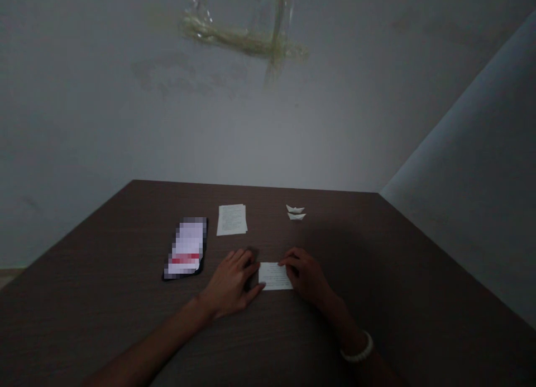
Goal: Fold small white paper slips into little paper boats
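Observation:
A small folded white paper (274,276) lies flat on the dark wooden table (377,275) in front of me. My left hand (231,283) rests palm down at the paper's left edge, fingers stretched out and touching it. My right hand (305,275) presses on the paper's right edge with its fingers curled down onto it. A pale beaded bracelet (358,350) is on my right wrist.
A phone (186,248) with a lit screen lies to the left. A stack of white printed sheets (231,219) sits behind the hands. Two small folded paper boats (296,212) lie further back on the right. A grey wall stands behind the table.

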Tool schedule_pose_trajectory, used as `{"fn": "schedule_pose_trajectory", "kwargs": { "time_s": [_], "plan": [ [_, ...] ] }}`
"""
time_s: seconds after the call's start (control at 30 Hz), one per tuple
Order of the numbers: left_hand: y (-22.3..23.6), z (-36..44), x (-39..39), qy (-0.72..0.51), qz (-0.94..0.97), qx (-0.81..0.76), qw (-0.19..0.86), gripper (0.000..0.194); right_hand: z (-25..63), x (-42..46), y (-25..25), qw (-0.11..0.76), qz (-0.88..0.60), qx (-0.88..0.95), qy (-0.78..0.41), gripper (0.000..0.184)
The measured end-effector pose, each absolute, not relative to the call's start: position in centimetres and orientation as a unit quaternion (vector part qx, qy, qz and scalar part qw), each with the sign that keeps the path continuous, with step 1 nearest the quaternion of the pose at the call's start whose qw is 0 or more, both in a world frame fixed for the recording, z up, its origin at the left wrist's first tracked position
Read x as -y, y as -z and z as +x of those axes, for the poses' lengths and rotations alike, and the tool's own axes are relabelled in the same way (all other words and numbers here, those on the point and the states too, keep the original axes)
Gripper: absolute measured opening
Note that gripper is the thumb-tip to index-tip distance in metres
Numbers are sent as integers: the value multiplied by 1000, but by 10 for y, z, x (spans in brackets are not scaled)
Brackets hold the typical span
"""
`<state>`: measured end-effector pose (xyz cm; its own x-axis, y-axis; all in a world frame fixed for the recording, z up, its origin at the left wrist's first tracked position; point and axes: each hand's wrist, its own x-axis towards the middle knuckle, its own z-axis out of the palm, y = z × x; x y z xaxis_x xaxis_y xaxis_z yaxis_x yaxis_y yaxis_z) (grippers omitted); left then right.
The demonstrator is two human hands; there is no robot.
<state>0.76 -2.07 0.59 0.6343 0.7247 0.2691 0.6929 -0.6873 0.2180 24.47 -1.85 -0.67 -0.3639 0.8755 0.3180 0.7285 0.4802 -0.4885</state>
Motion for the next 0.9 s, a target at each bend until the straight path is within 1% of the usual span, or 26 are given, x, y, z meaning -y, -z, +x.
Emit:
{"fn": "schedule_pose_trajectory", "kwargs": {
  "time_s": [0.23, 0.4, 0.5, 0.67, 0.8, 0.9],
  "plan": [
    [-9, 7, 23, -157, 905, -393, 37, 38, 243, 19, 10, 268, -482, 827, -108, 25],
    [-13, -2, 19, -168, 904, -389, 49, 33, 237, 21, -5, 203, -438, 872, -81, 25],
    [-14, -9, 14, -174, 904, -383, 70, 31, 232, 21, -13, 180, -419, 887, -72, 19],
    [-12, -15, 9, -191, 900, -379, 97, 33, 226, 25, -7, 192, -414, 885, -95, 12],
    [-13, -15, 9, -176, 911, -358, 105, 37, 225, 29, 0, 207, -420, 877, -104, 16],
    [-15, -14, 10, -162, 919, -347, 94, 35, 227, 28, -4, 187, -417, 884, -98, 23]
  ]
}}
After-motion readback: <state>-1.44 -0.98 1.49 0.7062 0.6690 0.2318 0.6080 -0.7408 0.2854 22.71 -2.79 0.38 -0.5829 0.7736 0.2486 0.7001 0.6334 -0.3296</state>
